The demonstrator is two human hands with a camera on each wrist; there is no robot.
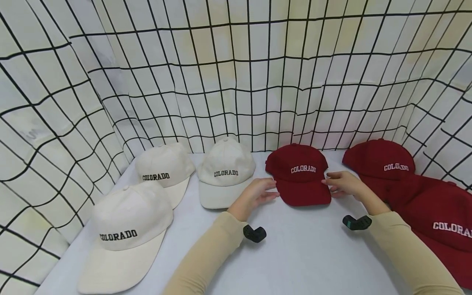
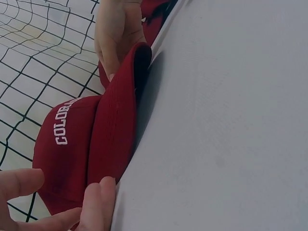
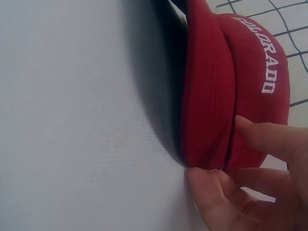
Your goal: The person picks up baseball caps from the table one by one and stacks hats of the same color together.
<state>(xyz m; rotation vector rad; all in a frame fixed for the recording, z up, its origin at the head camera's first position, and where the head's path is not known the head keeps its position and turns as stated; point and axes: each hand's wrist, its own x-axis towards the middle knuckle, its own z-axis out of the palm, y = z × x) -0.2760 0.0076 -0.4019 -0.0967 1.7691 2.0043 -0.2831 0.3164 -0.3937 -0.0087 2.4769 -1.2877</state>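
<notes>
A red baseball cap [image 1: 300, 175] with white COLORADO lettering sits on the white table, its brim toward me. At the cap's left side is my left hand [image 1: 255, 196], fingers spread with the tips right at the brim and crown edge. My right hand [image 1: 346, 186] is at the opposite side, its fingertips against the brim corner and lower crown. In the left wrist view the left fingers [image 2: 99, 195] lie loosely extended along the red cap [image 2: 113, 125]. The right wrist view has a right fingertip on the cap [image 3: 211, 91], others at the brim's end.
Left of it sit a white cap [image 1: 225, 174], another white cap [image 1: 164, 166] and a nearer white cap [image 1: 129, 229]. Two more red caps, one behind [image 1: 380, 159] and one nearer [image 1: 435, 217], overlap on the right. A black wire grid [image 1: 250, 88] encloses the back and sides.
</notes>
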